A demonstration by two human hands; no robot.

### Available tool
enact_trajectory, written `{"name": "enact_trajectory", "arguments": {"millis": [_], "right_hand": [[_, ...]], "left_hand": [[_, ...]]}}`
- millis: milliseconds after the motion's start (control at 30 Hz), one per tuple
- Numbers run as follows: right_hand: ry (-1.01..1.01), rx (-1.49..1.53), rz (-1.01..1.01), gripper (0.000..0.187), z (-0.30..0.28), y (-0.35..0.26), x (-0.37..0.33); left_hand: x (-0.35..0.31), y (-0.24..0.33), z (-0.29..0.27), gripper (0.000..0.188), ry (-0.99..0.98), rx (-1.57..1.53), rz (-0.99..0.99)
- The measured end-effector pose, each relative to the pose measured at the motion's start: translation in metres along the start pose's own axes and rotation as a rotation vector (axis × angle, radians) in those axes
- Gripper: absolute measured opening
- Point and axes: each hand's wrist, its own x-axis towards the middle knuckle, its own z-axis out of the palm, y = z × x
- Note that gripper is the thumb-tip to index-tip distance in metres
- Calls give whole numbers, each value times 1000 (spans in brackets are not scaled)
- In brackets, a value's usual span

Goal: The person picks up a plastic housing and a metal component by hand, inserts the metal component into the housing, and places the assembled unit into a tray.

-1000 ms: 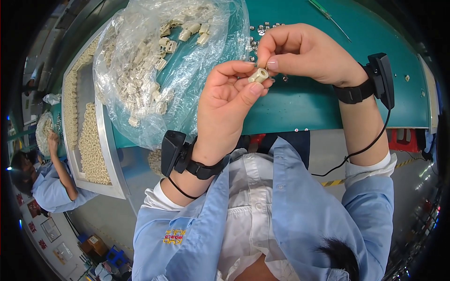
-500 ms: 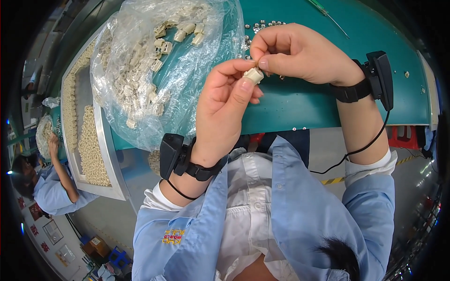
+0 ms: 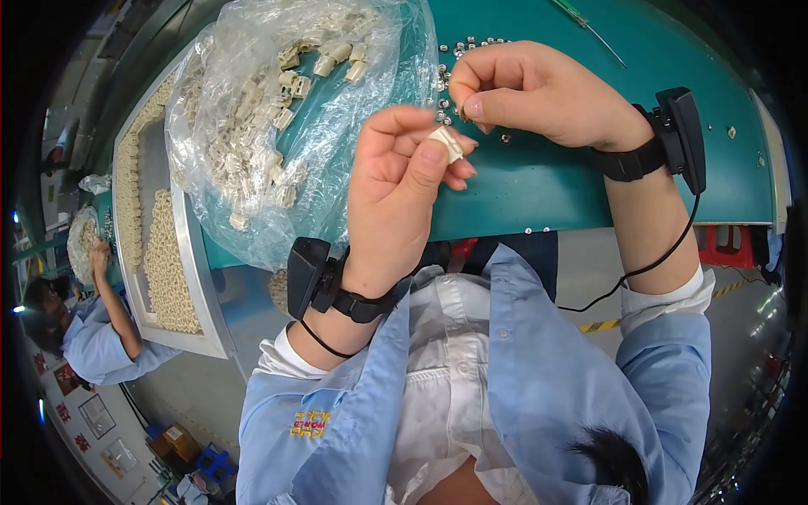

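Between the thumb and fingers of my left hand [image 3: 400, 172] sits a small cream plastic housing [image 3: 448, 145]. My right hand [image 3: 534, 97] is beside it, slightly apart, with thumb and forefinger pinched together. Something tiny and dark shows at those fingertips, too small to name. Small round metal parts [image 3: 444, 80] lie scattered on the green mat just beyond my right fingers. To the left, a clear plastic bag [image 3: 328, 160] lies spread open, with many loose cream housings [image 3: 252, 109] on it.
A framed tray [image 3: 187, 244] of cream parts stands left of the bag. A green-handled screwdriver [image 3: 593, 34] lies at the far right of the green mat [image 3: 539, 194]. Another person [image 3: 105, 337] works at the far left. A red stool [image 3: 725, 248] stands beyond the table's right front.
My hands have come slightly apart. The housing has turned in my left fingers and moved a little left, away from my right fingertips, and my left forefinger has lifted.
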Motion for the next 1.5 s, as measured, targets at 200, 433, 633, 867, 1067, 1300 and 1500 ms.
{"name": "enact_trajectory", "arguments": {"millis": [200,433,633,867,1067,1300,1500], "right_hand": [[13,9,-29,11,0,2,0],[51,51,-52,12,3,-2,-1],[22,10,-55,12,10,-2,2],[48,-27,-173,8,17,7,4],[28,-35,-181,7,23,4,5],[-9,111,-167,7,29,7,7],[-69,212,-104,10,27,8,6]], "left_hand": [[-2,6,-2,18,-39,26,-101],[1,1,-7,17,-75,-109,-60],[2,1,-3,20,-7,-148,-63],[2,-1,-3,18,25,-137,-51],[2,-2,-5,17,26,-137,-17],[2,-5,-5,17,42,-147,33],[0,-5,-3,16,72,-89,74]]}}
